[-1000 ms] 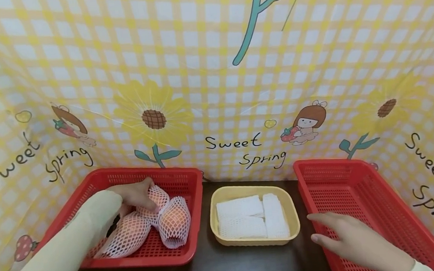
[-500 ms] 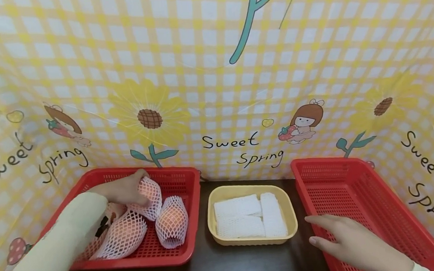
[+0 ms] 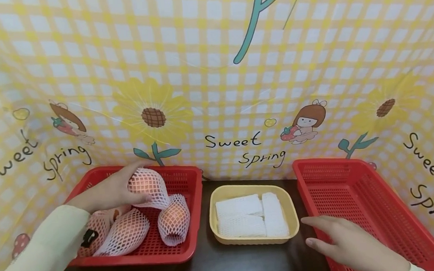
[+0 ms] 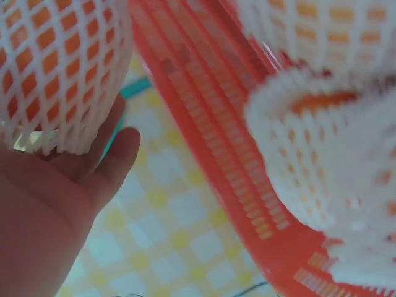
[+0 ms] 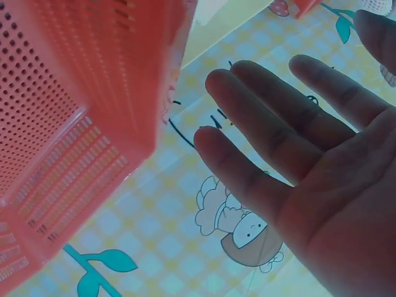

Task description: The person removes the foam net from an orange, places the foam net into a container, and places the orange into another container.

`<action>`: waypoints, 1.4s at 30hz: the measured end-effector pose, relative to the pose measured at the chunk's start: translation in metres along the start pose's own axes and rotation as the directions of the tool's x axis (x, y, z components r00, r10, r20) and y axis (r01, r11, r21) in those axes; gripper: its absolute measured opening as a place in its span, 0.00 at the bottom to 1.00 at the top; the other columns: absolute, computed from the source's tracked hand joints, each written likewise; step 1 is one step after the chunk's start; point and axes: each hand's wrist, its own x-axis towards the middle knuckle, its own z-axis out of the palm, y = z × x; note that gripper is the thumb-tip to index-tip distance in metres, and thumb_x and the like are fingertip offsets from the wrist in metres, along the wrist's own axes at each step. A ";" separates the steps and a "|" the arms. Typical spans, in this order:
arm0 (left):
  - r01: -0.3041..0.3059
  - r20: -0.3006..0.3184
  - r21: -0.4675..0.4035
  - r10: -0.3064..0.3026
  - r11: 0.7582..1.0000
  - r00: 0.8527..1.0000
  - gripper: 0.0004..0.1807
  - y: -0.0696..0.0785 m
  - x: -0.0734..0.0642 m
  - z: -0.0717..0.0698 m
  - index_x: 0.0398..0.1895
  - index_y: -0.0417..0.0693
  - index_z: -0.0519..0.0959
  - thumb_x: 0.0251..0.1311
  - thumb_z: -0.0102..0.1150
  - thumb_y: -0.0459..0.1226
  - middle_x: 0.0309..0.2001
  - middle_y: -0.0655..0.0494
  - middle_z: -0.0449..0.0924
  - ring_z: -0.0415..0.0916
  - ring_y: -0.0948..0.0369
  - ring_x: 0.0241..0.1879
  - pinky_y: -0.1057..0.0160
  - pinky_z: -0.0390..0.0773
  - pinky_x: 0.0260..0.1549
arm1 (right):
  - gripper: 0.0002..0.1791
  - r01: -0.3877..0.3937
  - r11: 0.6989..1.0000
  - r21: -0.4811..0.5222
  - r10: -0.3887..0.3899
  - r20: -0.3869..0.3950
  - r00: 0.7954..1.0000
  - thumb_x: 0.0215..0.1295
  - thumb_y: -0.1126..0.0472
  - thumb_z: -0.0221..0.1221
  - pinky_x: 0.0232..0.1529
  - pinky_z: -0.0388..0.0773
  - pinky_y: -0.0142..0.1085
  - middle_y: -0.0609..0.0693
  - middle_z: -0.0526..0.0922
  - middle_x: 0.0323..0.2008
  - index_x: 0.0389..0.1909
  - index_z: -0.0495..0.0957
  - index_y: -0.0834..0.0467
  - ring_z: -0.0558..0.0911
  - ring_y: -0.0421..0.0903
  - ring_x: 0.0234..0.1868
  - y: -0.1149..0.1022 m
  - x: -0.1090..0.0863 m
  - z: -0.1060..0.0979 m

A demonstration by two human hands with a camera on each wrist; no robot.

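Observation:
My left hand point(image 3: 114, 189) grips an orange-red fruit in a white foam net point(image 3: 148, 185), raised over the back of the left red basket point(image 3: 161, 258). In the left wrist view, thumb and fingers of that hand point(image 4: 46, 210) lie against the netted fruit's point(image 4: 62, 68) lower end. Another netted fruit point(image 3: 173, 215) stands at the basket's right side, and one more point(image 3: 127, 232) lies nearer the front. My right hand point(image 3: 347, 240) hovers by the near-left side of the right red basket point(image 3: 359, 192). Its fingers are extended and hold nothing in the right wrist view point(image 5: 322, 167).
Between the baskets, a yellow tray point(image 3: 256, 241) holds white folded foam nets point(image 3: 240, 216). Everything stands on a dark table point(image 3: 227, 264). A yellow checked cloth point(image 3: 213, 89) rises behind and at both sides. Something black point(image 3: 90, 238) shows beside my left sleeve.
My left hand has lifted the netted fruit up and back, away from the others in the basket. The right hand has barely shifted.

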 end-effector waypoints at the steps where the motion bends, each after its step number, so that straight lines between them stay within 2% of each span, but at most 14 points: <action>1: -0.002 -0.011 0.006 0.002 1.000 1.000 0.49 0.005 -0.003 0.002 0.76 0.62 0.58 0.55 0.73 0.57 0.72 0.47 0.59 0.70 0.43 0.60 0.38 0.75 0.48 | 0.31 0.007 1.000 -0.002 -0.007 -0.003 1.000 0.67 0.36 0.61 0.51 0.79 0.51 0.47 0.83 0.54 0.60 0.80 0.53 0.82 0.50 0.55 -0.001 0.000 0.000; 5: -0.043 -0.044 0.002 0.043 0.999 0.998 0.47 0.029 -0.011 0.010 0.74 0.61 0.59 0.55 0.73 0.57 0.71 0.50 0.61 0.74 0.47 0.55 0.42 0.76 0.48 | 0.29 0.062 0.998 -0.012 -0.062 -0.028 0.998 0.68 0.39 0.62 0.51 0.80 0.50 0.45 0.83 0.54 0.61 0.80 0.53 0.82 0.48 0.53 -0.006 0.001 0.003; 6: -0.068 -0.059 0.014 0.069 0.998 0.996 0.47 0.036 -0.013 0.012 0.73 0.60 0.60 0.54 0.74 0.57 0.70 0.52 0.62 0.69 0.51 0.60 0.43 0.73 0.53 | 0.28 0.089 0.996 -0.018 -0.090 -0.042 0.995 0.68 0.40 0.62 0.50 0.80 0.49 0.44 0.83 0.53 0.61 0.80 0.53 0.82 0.46 0.52 -0.008 0.002 0.005; 10: -0.138 -0.079 -0.026 0.135 0.990 0.988 0.44 0.063 -0.019 0.025 0.70 0.66 0.61 0.52 0.76 0.55 0.63 0.60 0.68 0.73 0.58 0.53 0.51 0.76 0.49 | 0.21 0.230 0.973 -0.019 -0.231 -0.108 0.967 0.71 0.49 0.63 0.42 0.82 0.41 0.40 0.84 0.46 0.61 0.80 0.52 0.82 0.36 0.43 -0.018 0.009 0.013; 14: -0.213 -0.098 -0.072 0.206 0.974 0.974 0.44 0.081 -0.021 0.040 0.67 0.69 0.61 0.50 0.78 0.52 0.58 0.64 0.70 0.75 0.61 0.49 0.57 0.78 0.47 | 0.16 0.395 0.918 -0.017 -0.392 -0.178 0.903 0.69 0.58 0.65 0.38 0.80 0.34 0.38 0.83 0.41 0.57 0.82 0.53 0.80 0.32 0.39 -0.034 0.018 0.027; 17: -0.255 -0.106 -0.144 0.241 0.956 0.965 0.45 0.092 -0.022 0.052 0.67 0.66 0.62 0.49 0.80 0.49 0.56 0.62 0.72 0.76 0.60 0.48 0.58 0.78 0.46 | 0.17 0.509 0.861 -0.006 -0.497 -0.227 0.838 0.68 0.62 0.65 0.38 0.78 0.29 0.38 0.83 0.41 0.57 0.82 0.53 0.79 0.31 0.39 -0.048 0.025 0.039; 23: -0.312 -0.099 -0.225 0.297 0.923 0.950 0.44 0.106 -0.019 0.075 0.69 0.66 0.61 0.52 0.78 0.48 0.56 0.63 0.72 0.74 0.59 0.50 0.60 0.76 0.49 | 0.26 0.646 0.754 0.121 -0.599 -0.278 0.751 0.71 0.64 0.62 0.40 0.74 0.22 0.39 0.83 0.43 0.69 0.73 0.54 0.78 0.30 0.41 -0.076 0.034 0.050; 27: -0.374 -0.096 -0.243 0.362 0.895 0.927 0.44 0.112 -0.015 0.087 0.69 0.63 0.60 0.52 0.77 0.47 0.58 0.61 0.71 0.73 0.59 0.53 0.59 0.76 0.51 | 0.26 0.664 0.730 0.158 -0.609 -0.288 0.739 0.73 0.62 0.60 0.40 0.74 0.22 0.39 0.83 0.42 0.71 0.71 0.55 0.78 0.30 0.41 -0.089 0.035 0.049; 31: -0.382 -0.097 -0.228 0.370 0.895 0.924 0.45 0.118 -0.013 0.095 0.69 0.62 0.60 0.51 0.77 0.48 0.59 0.64 0.71 0.69 0.58 0.55 0.57 0.74 0.52 | 0.26 0.611 0.755 0.237 -0.548 -0.283 0.787 0.74 0.61 0.59 0.40 0.74 0.21 0.43 0.85 0.47 0.71 0.72 0.56 0.77 0.27 0.37 -0.095 0.033 0.047; 33: -0.398 -0.108 -0.206 0.383 0.894 0.917 0.45 0.120 -0.012 0.099 0.69 0.62 0.61 0.50 0.77 0.49 0.59 0.64 0.71 0.68 0.58 0.55 0.56 0.74 0.51 | 0.24 0.609 0.741 0.284 -0.518 -0.336 0.787 0.72 0.65 0.60 0.36 0.75 0.21 0.43 0.87 0.40 0.68 0.74 0.59 0.75 0.25 0.32 -0.097 0.033 0.048; 36: -0.429 -0.120 -0.198 0.412 0.881 0.903 0.45 0.121 -0.011 0.105 0.69 0.60 0.61 0.50 0.77 0.48 0.59 0.63 0.71 0.70 0.59 0.54 0.58 0.75 0.51 | 0.24 0.636 0.696 0.333 -0.462 -0.470 0.752 0.65 0.75 0.61 0.27 0.72 0.20 0.41 0.81 0.25 0.63 0.77 0.64 0.69 0.24 0.23 -0.099 0.034 0.051; 37: -0.439 -0.122 -0.202 0.422 0.876 0.898 0.45 0.121 -0.010 0.106 0.69 0.59 0.62 0.50 0.77 0.47 0.59 0.62 0.70 0.71 0.60 0.54 0.58 0.76 0.51 | 0.25 0.651 0.682 0.333 -0.441 -0.523 0.729 0.62 0.78 0.61 0.26 0.72 0.21 0.43 0.80 0.22 0.61 0.78 0.66 0.71 0.26 0.23 -0.101 0.034 0.052; 40: -0.443 -0.116 -0.214 0.428 0.871 0.896 0.44 0.122 -0.009 0.112 0.68 0.59 0.62 0.50 0.77 0.47 0.59 0.61 0.69 0.73 0.60 0.53 0.59 0.76 0.51 | 0.26 0.670 0.637 0.380 -0.348 -0.634 0.690 0.57 0.85 0.59 0.26 0.76 0.25 0.50 0.82 0.26 0.57 0.80 0.68 0.78 0.34 0.26 -0.107 0.036 0.055; 42: -0.436 -0.107 -0.230 0.422 0.870 0.900 0.44 0.123 -0.009 0.114 0.69 0.60 0.61 0.50 0.77 0.48 0.60 0.61 0.69 0.73 0.60 0.53 0.59 0.76 0.51 | 0.25 0.660 0.606 0.444 -0.269 -0.667 0.695 0.57 0.87 0.58 0.28 0.80 0.30 0.56 0.84 0.32 0.56 0.81 0.70 0.82 0.39 0.29 -0.113 0.035 0.056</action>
